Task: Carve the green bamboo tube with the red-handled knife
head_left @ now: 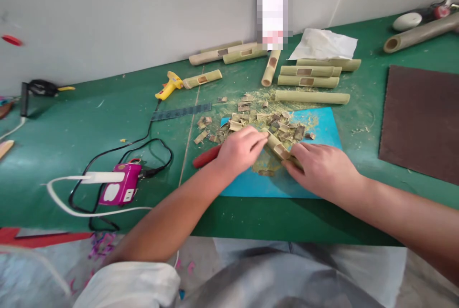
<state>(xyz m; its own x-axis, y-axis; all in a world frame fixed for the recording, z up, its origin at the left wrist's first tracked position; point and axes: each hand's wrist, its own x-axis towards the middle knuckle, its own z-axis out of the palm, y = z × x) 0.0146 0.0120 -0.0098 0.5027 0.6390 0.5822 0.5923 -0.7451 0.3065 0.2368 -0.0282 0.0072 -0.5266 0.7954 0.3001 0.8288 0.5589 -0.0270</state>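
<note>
A bamboo tube [276, 145] with a rectangular notch lies slantwise over the blue sheet [238, 187]. My right hand [321, 169] is wrapped round its near right end. At the tube's far left end are the closed fingers of my left hand [241, 151]; whether they grip the tube or something small at its tip cannot be made out. A red handle [207, 156] sticks out beside my left hand, its other end hidden beneath that hand. Bamboo chips [283, 126] and pale shavings are heaped just behind both hands.
Several notched bamboo tubes [304, 82] lie behind the chips, near a white paper [324, 44] and a phone [273, 9]. To the left are a yellow glue gun [169, 86], a dark ruler [181, 111], cables and a magenta power adapter [122, 183]. A brown board [421, 121] lies right.
</note>
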